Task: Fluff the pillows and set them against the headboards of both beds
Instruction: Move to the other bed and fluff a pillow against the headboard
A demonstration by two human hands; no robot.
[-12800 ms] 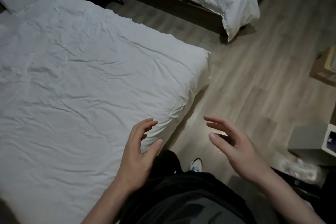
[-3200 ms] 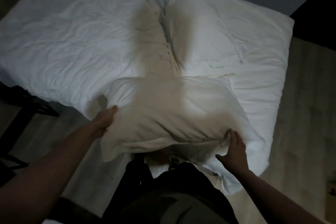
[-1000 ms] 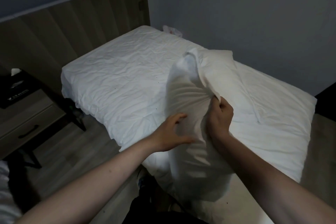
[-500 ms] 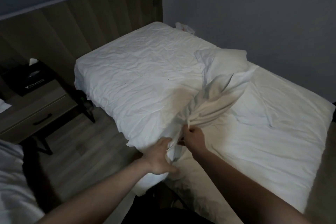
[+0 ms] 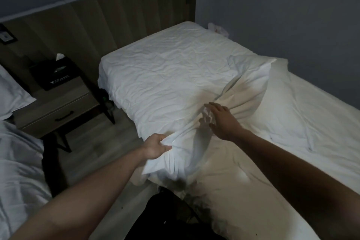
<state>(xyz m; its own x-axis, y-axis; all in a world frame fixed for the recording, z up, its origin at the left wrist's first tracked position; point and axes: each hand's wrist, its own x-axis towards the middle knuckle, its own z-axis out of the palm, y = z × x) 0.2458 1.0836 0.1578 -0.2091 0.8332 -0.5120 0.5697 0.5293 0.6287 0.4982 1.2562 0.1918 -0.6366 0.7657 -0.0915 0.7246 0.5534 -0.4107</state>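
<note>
Head view, nearest first: both forearms reach in from the bottom edge, cut off at the elbows, and the dark clothing between them is too dim to make out. The left hand (image 5: 155, 147) pinches a bunched corner of the white pillow (image 5: 229, 107), its fingertips buried in the cloth. The right hand (image 5: 221, 120) hovers above the pillow's middle, fingers spread and blurred; whether they touch the cover I cannot tell. The pillow lies slantwise across the bed (image 5: 165, 72), near corner drooping past the mattress edge, far corner raised toward the grey wall (image 5: 282, 6). Beyond it the sheet runs bare up to the wooden headboard (image 5: 116, 11). A strip of floor (image 5: 93, 142) separates this bed from a second bed (image 5: 17, 161), cropped at left. A nightstand (image 5: 58, 107) carries a dark tissue box (image 5: 52, 74).
</note>
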